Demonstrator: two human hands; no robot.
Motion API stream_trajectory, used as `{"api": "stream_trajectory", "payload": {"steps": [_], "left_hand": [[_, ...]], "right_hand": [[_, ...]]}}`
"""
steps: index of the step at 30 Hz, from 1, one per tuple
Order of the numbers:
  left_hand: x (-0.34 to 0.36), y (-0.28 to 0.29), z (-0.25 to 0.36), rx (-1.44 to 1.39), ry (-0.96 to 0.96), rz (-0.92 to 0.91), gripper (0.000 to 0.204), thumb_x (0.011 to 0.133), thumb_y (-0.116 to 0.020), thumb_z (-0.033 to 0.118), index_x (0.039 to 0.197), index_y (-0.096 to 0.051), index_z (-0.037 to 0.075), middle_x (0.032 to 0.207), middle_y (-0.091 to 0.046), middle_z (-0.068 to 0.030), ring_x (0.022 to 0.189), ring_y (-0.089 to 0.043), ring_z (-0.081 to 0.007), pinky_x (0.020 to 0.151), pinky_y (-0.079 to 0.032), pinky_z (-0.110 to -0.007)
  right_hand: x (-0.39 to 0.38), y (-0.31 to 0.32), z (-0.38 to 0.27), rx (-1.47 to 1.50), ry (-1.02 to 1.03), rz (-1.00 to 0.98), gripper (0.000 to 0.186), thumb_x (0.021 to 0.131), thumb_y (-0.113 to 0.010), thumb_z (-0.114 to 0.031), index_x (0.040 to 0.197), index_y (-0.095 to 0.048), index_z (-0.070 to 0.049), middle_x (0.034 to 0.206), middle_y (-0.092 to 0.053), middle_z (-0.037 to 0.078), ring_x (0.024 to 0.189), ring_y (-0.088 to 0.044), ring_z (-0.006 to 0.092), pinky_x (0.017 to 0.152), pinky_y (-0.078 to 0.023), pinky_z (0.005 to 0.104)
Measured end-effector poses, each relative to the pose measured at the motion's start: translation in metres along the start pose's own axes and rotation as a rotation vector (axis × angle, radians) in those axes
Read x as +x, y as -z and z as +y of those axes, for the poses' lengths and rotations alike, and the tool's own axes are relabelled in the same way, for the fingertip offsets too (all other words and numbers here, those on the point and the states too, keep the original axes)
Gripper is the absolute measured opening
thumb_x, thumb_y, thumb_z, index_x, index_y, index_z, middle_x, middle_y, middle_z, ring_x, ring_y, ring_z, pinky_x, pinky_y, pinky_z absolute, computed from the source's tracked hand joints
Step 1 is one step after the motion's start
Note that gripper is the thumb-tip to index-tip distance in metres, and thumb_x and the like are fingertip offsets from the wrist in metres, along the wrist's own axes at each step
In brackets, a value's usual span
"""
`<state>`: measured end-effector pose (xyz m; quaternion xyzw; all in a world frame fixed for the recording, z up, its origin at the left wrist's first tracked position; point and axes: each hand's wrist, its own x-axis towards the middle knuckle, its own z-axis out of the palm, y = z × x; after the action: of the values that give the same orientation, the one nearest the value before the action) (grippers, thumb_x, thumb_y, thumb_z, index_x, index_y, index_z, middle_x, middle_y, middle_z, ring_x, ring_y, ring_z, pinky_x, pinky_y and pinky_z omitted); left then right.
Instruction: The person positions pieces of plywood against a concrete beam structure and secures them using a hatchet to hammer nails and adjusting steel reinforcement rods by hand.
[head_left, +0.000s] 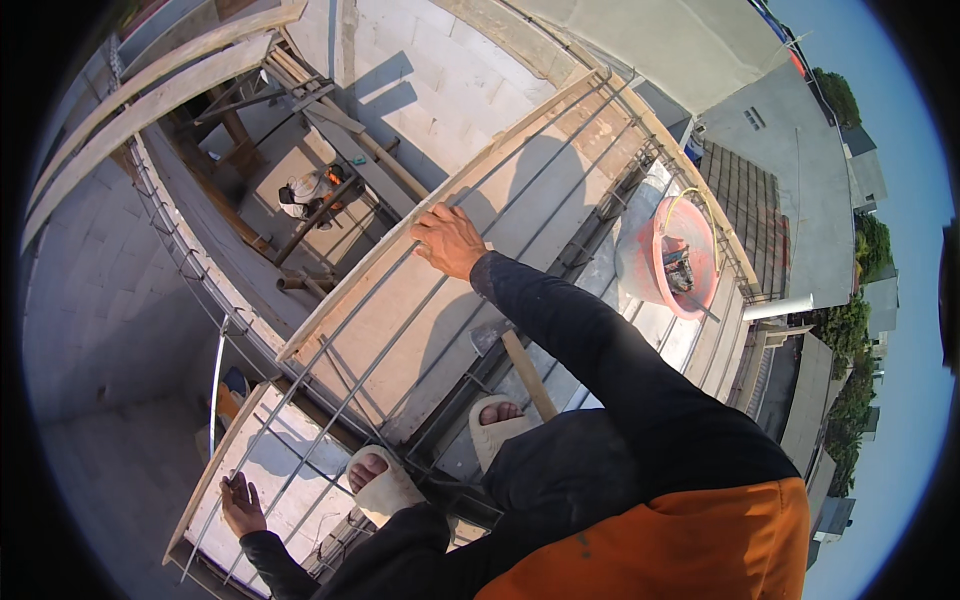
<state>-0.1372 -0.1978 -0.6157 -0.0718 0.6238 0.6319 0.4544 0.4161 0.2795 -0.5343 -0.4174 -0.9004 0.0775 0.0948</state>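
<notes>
My right hand [447,240] is closed round a thin steel reinforcing bar [350,318] at the edge of a plywood formwork board [520,240]; its fingertips curl over the bar beside the board's wooden rim. At lower left my left hand [242,505] is open, fingers apart, close to the end of a bar above a pale panel [300,455]. Whether it touches the bar I cannot tell. Near my foot lies a hammer with a wooden handle [529,376]. My sandalled feet stand among the bars.
A pink bucket [636,265] holding tools stands at right. Beyond the board's left rim is a deep opening with timber props; a person [310,190] is down there. Long planks [150,115] span the upper left. A white pipe [780,307] sticks out at the right edge.
</notes>
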Motion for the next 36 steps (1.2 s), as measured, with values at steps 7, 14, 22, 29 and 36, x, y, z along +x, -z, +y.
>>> {"api": "stream_trajectory", "payload": {"steps": [7, 14, 22, 29, 36], "left_hand": [[0.005, 0.002, -0.004, 0.052, 0.053, -0.009, 0.044, 0.106, -0.061, 0.042, 0.138, -0.058, 0.013, 0.137, -0.067, -0.0043, 0.135, -0.057, -0.0191, 0.110, -0.042, -0.039], [0.005, 0.004, -0.001, 0.093, 0.065, 0.026, 0.044, 0.104, -0.063, 0.046, 0.133, -0.060, 0.013, 0.137, -0.067, -0.0060, 0.136, -0.057, -0.0209, 0.110, -0.042, -0.040], [0.007, -0.010, -0.005, 0.153, 0.060, 0.068, 0.038, 0.103, -0.065, 0.048, 0.122, -0.065, 0.016, 0.129, -0.072, -0.0038, 0.130, -0.061, -0.0212, 0.108, -0.043, -0.041], [0.008, -0.009, -0.025, 0.112, 0.111, 0.094, 0.043, 0.104, -0.063, 0.048, 0.129, -0.063, 0.013, 0.135, -0.068, -0.0036, 0.131, -0.061, -0.0213, 0.110, -0.043, -0.042], [-0.027, -0.074, 0.022, 0.159, 0.033, 0.135, 0.034, 0.108, -0.054, 0.030, 0.123, -0.060, 0.001, 0.118, -0.074, -0.0169, 0.114, -0.070, -0.0288, 0.099, -0.053, -0.044]], "right_hand": [[0.000, -0.008, 0.005, -0.051, -0.037, -0.061, 0.028, 0.091, -0.076, -0.029, 0.115, -0.071, -0.015, 0.112, -0.063, 0.002, 0.116, -0.052, 0.0240, 0.101, -0.042, 0.0451], [0.004, -0.019, 0.004, -0.041, -0.024, -0.045, 0.025, 0.090, -0.077, -0.028, 0.112, -0.072, -0.016, 0.112, -0.064, 0.002, 0.115, -0.053, 0.0239, 0.100, -0.043, 0.0446], [0.003, -0.032, 0.017, -0.072, -0.032, -0.077, 0.028, 0.093, -0.074, -0.030, 0.117, -0.072, -0.017, 0.116, -0.064, 0.002, 0.119, -0.053, 0.0257, 0.102, -0.044, 0.0462], [0.016, -0.033, 0.016, -0.140, -0.055, -0.206, 0.028, 0.095, -0.071, -0.030, 0.119, -0.071, -0.016, 0.123, -0.065, 0.005, 0.126, -0.053, 0.0280, 0.105, -0.044, 0.0482], [0.008, -0.027, 0.009, -0.108, -0.005, -0.113, 0.024, 0.092, -0.074, -0.021, 0.112, -0.070, -0.010, 0.114, -0.067, 0.008, 0.115, -0.057, 0.0335, 0.096, -0.047, 0.0491]]}}
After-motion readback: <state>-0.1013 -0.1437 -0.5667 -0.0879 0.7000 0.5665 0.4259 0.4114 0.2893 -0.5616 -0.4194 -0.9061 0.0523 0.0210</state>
